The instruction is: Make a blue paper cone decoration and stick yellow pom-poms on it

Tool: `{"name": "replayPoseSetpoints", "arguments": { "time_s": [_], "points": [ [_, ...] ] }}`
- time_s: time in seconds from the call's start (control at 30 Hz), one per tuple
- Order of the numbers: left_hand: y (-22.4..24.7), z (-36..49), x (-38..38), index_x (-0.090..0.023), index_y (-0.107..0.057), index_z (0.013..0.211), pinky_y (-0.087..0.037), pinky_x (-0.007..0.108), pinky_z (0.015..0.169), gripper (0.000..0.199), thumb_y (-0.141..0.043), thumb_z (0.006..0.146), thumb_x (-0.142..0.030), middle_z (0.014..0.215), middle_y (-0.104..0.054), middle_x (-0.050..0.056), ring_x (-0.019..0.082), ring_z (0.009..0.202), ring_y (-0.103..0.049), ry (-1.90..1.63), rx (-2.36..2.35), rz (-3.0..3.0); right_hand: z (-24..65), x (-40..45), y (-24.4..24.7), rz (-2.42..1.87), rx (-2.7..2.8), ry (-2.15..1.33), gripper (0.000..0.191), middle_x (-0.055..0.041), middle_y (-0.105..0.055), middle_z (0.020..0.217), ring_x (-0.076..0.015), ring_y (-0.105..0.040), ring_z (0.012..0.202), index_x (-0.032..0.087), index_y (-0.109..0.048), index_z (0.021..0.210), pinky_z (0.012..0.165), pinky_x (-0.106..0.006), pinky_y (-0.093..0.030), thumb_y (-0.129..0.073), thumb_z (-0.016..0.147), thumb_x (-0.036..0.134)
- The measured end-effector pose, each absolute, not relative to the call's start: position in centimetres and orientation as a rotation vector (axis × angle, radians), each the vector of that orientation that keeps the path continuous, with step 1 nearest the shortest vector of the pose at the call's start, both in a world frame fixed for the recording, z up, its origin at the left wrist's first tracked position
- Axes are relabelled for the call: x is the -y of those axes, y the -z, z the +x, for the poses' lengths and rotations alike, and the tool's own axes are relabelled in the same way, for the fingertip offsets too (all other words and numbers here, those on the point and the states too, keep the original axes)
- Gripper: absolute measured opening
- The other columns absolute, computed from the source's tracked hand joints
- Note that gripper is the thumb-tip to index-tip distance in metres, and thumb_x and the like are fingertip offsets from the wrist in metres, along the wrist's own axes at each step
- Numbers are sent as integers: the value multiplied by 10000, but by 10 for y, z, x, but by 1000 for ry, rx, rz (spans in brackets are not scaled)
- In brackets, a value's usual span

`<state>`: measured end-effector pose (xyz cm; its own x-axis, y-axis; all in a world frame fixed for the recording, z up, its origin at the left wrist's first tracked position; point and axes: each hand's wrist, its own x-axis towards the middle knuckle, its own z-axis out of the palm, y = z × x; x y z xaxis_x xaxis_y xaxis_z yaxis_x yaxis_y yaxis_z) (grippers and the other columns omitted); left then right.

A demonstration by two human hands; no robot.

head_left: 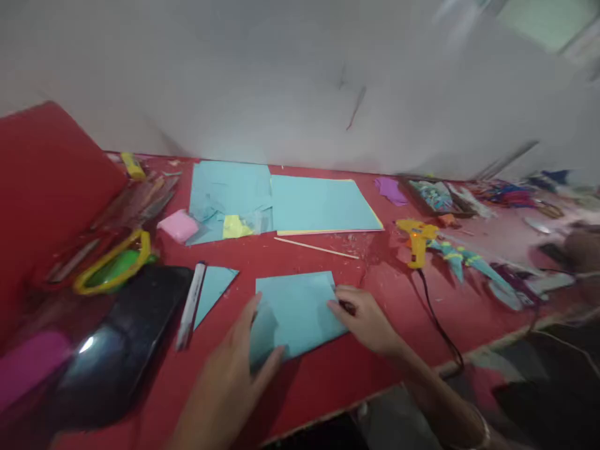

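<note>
A light blue sheet of paper (295,312) lies on the red table in front of me. My left hand (234,369) is at its left and lower left edge, thumb and fingers spread apart, with fingertips touching or just over the paper. At the right edge my right hand (363,319) has its thumb and fingers curled together on the paper's side. A blue paper triangle (213,290) and a white marker (191,306) lie left of the sheet.
Blue sheets (323,203) and a thin stick (316,248) lie behind. A yellow glue gun (417,240) with a black cord stands right. Left are a black case (122,350), yellow-handled scissors or tape (112,262) and a pink block (178,225). A tray (438,197) sits back right.
</note>
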<state>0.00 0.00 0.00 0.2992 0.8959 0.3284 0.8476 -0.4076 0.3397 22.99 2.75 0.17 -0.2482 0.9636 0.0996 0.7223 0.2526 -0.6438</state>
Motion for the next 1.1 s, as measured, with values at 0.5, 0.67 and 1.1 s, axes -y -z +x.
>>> {"name": "replayPoseSetpoints", "arguments": {
  "time_s": [0.5, 0.67, 1.1],
  "points": [
    [10, 35, 5, -200, -510, 1220, -76, 339, 1090, 408, -386, 874, -376, 1328, -483, 36, 192, 1239, -377, -626, -1417, 2887, 219, -24, 14, -1728, 2037, -126, 236, 11, -441, 599, -121, -435, 591, 193, -389, 557, 573, -227, -324, -419, 790, 201],
    [10, 38, 6, -258, -496, 1230, -139, 329, 1063, 406, -382, 872, -412, 1324, -487, -12, 187, 1237, -379, -558, -1294, 2939, 218, -25, 14, -1806, 2046, -72, 221, 18, -458, 580, -114, -456, 564, 189, -426, 565, 557, -229, -304, -421, 785, 199],
    [12, 36, -1, -264, -459, 1256, -271, 379, 982, 458, -340, 871, -482, 1343, -464, 0, 211, 1220, -407, -442, -1263, 2891, 217, -26, 8, -1874, 2082, 78, 182, 30, -455, 505, -114, -433, 482, 183, -482, 620, 499, -237, -255, -418, 789, 207]
  ]
}}
